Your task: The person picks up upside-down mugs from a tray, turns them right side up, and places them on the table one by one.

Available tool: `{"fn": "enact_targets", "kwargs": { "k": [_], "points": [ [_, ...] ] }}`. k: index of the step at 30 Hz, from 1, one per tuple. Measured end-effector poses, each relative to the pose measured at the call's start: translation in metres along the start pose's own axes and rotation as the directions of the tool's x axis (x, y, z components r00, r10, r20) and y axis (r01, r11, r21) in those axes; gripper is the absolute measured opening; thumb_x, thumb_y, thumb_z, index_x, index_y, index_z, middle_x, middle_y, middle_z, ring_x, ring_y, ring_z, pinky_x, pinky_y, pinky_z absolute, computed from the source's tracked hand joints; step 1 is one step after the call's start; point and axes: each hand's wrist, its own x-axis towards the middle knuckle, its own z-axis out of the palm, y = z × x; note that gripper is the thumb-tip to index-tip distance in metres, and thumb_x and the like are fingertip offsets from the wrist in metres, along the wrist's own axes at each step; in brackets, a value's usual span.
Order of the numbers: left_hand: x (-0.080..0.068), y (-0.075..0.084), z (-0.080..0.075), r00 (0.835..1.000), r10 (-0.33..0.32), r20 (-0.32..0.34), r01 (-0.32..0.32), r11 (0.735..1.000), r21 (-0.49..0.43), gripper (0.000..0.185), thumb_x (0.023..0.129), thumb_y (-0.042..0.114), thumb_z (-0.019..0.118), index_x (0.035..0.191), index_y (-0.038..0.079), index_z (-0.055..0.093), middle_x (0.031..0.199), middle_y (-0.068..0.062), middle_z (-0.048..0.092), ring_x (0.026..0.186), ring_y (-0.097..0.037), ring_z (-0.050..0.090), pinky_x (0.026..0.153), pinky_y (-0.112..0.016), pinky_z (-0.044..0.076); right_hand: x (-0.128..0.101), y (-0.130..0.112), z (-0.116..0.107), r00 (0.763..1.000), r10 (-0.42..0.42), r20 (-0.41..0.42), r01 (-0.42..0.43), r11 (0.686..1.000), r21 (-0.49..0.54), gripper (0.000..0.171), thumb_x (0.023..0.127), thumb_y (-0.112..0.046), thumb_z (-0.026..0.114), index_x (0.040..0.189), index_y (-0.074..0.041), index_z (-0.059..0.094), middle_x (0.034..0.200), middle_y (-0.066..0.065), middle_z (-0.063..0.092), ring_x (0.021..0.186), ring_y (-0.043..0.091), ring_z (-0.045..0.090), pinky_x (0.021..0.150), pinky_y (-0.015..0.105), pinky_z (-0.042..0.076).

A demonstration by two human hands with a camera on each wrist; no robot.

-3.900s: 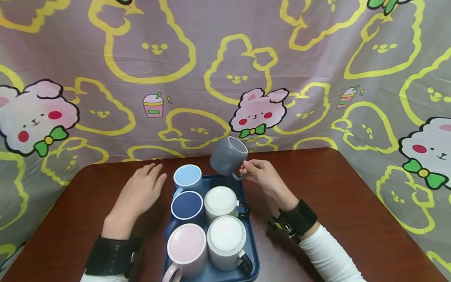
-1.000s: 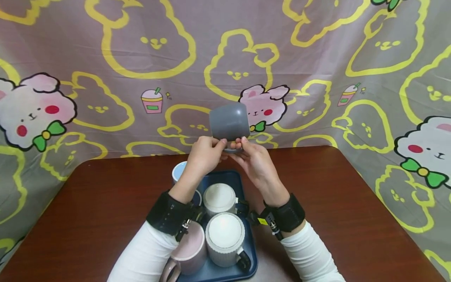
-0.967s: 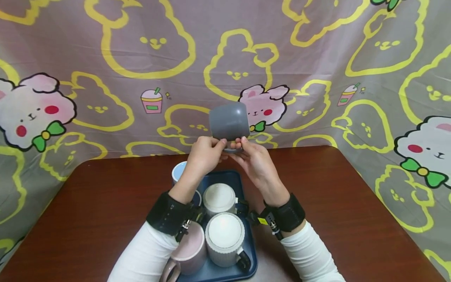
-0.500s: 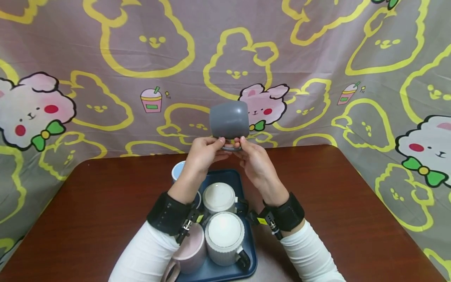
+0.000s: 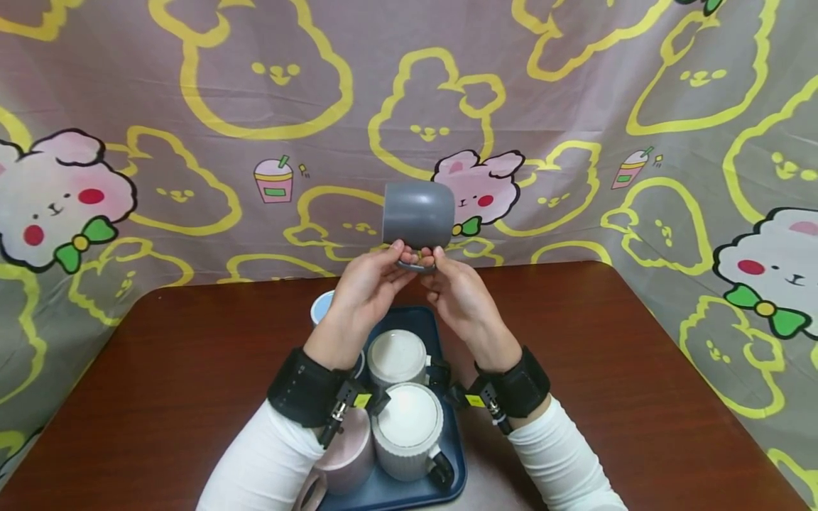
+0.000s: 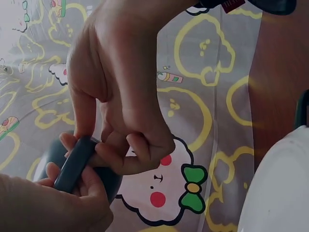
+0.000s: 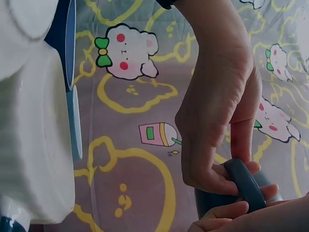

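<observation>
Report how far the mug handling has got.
Done: the grey mug is off the blue tray, raised above the table. In hand: the left hand and right hand both pinch its handle. Left: five mugs sit on the tray.

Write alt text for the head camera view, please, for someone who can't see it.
Two hands, left hand and right hand, hold a grey mug by its handle, raised above a blue tray of mugs on a brown table. A cartoon bunny cloth hangs behind.
</observation>
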Motion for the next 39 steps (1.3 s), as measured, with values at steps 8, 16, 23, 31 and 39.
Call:
{"fn": "enact_targets", "kwargs": {
  "k": [8, 16, 23, 31, 39],
  "points": [
    [-0.002, 0.001, 0.002, 0.999, 0.025, -0.033, -0.028, 0.995, -0.094, 0.023, 0.099, 0.009, 0.047, 0.082, 0.006, 0.062, 0.073, -0.002, 0.06, 0.072, -0.011, 0.062, 0.083, -0.029, 0.049, -0.002, -0.001, 0.001, 0.996, 0.042, 0.084, -0.055, 0.985, 0.165, 0.029, 0.103, -0.03, 0.037, 0.092, -0.013, 0.058, 0.081, -0.004, 0.051, 0.076, 0.011, 0.039, 0.065, 0.023, 0.026],
    [-0.006, 0.008, -0.001, 0.997, 0.057, -0.044, -0.06, 0.996, -0.068, 0.029, 0.097, 0.008, 0.05, 0.074, 0.005, 0.065, 0.066, -0.002, 0.061, 0.069, -0.013, 0.063, 0.098, -0.037, 0.04, 0.002, -0.001, -0.007, 0.98, 0.179, 0.083, -0.195, 0.932, 0.306, 0.028, 0.101, -0.034, 0.042, 0.093, -0.014, 0.06, 0.093, 0.0, 0.05, 0.091, 0.013, 0.041, 0.075, 0.026, 0.029],
    [-0.009, 0.023, -0.007, 0.975, 0.203, -0.085, -0.195, 0.976, 0.098, 0.021, 0.095, 0.009, 0.055, 0.078, 0.005, 0.067, 0.073, -0.003, 0.063, 0.072, -0.013, 0.064, 0.092, -0.034, 0.047, 0.0, 0.0, -0.014, 0.999, 0.017, 0.033, -0.011, 0.984, -0.176, 0.046, 0.103, -0.032, 0.035, 0.14, -0.004, 0.037, 0.144, 0.016, 0.043, 0.133, 0.03, 0.041, 0.111, 0.043, 0.031],
    [-0.005, 0.042, -0.026, 0.933, 0.329, -0.149, -0.284, 0.923, 0.261, 0.022, 0.091, 0.007, 0.061, 0.07, 0.007, 0.067, 0.064, 0.0, 0.064, 0.07, -0.012, 0.063, 0.078, -0.028, 0.051, 0.001, 0.007, -0.027, 0.987, -0.158, -0.005, 0.103, 0.669, -0.736, 0.041, 0.101, -0.034, 0.042, 0.133, -0.008, 0.048, 0.133, 0.011, 0.054, 0.124, 0.026, 0.05, 0.104, 0.045, 0.041],
    [-0.002, 0.056, -0.046, 0.883, 0.421, -0.209, -0.338, 0.877, 0.342, 0.017, 0.087, 0.004, 0.065, 0.07, 0.005, 0.064, 0.059, 0.001, 0.063, 0.059, -0.009, 0.063, 0.07, -0.024, 0.052, 0.005, 0.015, -0.044, 0.956, -0.292, 0.004, 0.142, 0.452, -0.881, 0.04, 0.1, -0.036, 0.044, 0.131, -0.01, 0.05, 0.131, 0.012, 0.054, 0.123, 0.027, 0.05, 0.099, 0.046, 0.045]
  ]
}}
